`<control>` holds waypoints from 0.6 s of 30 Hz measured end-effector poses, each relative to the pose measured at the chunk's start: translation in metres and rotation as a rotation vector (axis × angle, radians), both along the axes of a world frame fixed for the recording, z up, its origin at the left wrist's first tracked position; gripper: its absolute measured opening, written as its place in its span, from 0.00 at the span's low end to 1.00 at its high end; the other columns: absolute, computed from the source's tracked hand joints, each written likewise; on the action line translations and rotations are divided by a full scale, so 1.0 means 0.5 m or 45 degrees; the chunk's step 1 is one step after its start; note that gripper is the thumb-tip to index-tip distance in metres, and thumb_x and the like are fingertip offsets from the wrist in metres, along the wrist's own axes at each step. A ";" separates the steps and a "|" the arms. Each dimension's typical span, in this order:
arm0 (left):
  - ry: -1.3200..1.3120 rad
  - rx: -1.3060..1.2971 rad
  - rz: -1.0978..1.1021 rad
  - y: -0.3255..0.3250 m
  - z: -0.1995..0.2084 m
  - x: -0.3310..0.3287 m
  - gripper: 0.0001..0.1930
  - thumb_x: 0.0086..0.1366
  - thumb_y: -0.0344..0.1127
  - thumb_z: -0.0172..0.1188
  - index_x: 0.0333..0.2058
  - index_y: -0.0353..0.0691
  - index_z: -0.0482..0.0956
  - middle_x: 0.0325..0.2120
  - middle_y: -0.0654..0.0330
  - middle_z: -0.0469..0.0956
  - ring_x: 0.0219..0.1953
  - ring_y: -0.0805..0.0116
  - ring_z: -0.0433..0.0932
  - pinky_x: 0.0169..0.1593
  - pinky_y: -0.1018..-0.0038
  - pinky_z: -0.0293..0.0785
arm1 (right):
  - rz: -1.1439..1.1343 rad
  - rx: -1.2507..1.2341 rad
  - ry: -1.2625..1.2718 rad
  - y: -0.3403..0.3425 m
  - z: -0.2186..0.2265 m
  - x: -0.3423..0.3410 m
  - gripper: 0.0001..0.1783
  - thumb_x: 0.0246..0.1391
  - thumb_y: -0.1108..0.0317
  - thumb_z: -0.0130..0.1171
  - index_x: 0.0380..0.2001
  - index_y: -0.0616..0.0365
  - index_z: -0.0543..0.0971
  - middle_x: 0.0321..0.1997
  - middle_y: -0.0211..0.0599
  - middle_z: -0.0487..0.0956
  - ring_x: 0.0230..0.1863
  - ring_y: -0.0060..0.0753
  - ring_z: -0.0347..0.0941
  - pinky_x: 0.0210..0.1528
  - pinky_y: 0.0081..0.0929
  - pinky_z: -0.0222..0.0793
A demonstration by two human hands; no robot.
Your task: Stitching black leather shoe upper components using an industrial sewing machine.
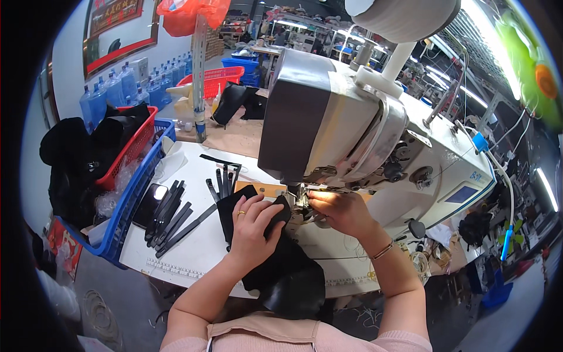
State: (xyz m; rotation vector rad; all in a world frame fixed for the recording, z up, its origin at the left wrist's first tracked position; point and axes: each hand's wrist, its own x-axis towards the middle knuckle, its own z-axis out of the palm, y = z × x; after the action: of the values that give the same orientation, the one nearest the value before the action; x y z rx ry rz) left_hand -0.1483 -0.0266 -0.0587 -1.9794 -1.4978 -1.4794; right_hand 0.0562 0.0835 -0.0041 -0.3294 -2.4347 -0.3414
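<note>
The black piece (287, 264) lies on the white table (352, 251), just left of the needle end of the big sewing machine (375, 135), and its near end hangs over the table's edge. It looks soft and dull on top, but the low part is smooth and shiny like leather. The left hand (255, 226) covers a lot of it, so I can't see its whole shape. The fingers are spread over a fold, and I can't tell if they are pinching it. The right hand (343, 211) has its fingertips bent in close by the needle, where a bright light shines. The machine's metal parts hide the tips, so I can't tell if they hold anything. To the left lie thin, flat black strips (170, 220), next to a shiny dark phone (151, 199). Farther left, a blue plastic basket (117, 234) has a red basket (129, 152) in it, with floppy black stuff I can't make out. Round, see-through blue bottles (126, 85) stand far back. The fat white thread cone (404, 17) above the machine is cut off at the top.
</note>
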 end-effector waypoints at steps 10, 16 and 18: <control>-0.486 -0.792 -0.245 0.055 0.035 -0.039 0.27 0.46 0.46 0.72 0.39 0.32 0.77 0.31 0.50 0.78 0.36 0.56 0.77 0.43 0.69 0.72 | 0.072 -0.719 0.394 0.001 -0.060 -0.009 0.22 0.41 0.68 0.71 0.42 0.59 0.79 0.42 0.41 0.80 0.35 0.36 0.78 0.39 0.27 0.73; -0.593 -0.853 -0.434 0.062 0.034 -0.040 0.25 0.47 0.42 0.72 0.40 0.31 0.78 0.31 0.54 0.80 0.34 0.68 0.79 0.40 0.75 0.73 | 0.060 -0.829 0.477 -0.027 -0.070 -0.015 0.14 0.41 0.74 0.69 0.34 0.57 0.78 0.36 0.40 0.79 0.34 0.38 0.77 0.34 0.24 0.72; -0.775 -0.982 -0.531 0.073 0.028 -0.044 0.23 0.47 0.40 0.71 0.40 0.31 0.78 0.31 0.56 0.80 0.34 0.70 0.78 0.40 0.75 0.73 | 0.025 -0.560 0.613 -0.046 -0.062 -0.015 0.13 0.41 0.74 0.69 0.32 0.58 0.77 0.36 0.38 0.78 0.32 0.37 0.76 0.32 0.27 0.71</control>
State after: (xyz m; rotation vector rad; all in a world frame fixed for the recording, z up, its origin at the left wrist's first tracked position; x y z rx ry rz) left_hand -0.1703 0.0098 -0.0445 -2.5137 -2.2770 -2.0177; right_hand 0.0488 0.0606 -0.0351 -0.5095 -2.0109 0.2658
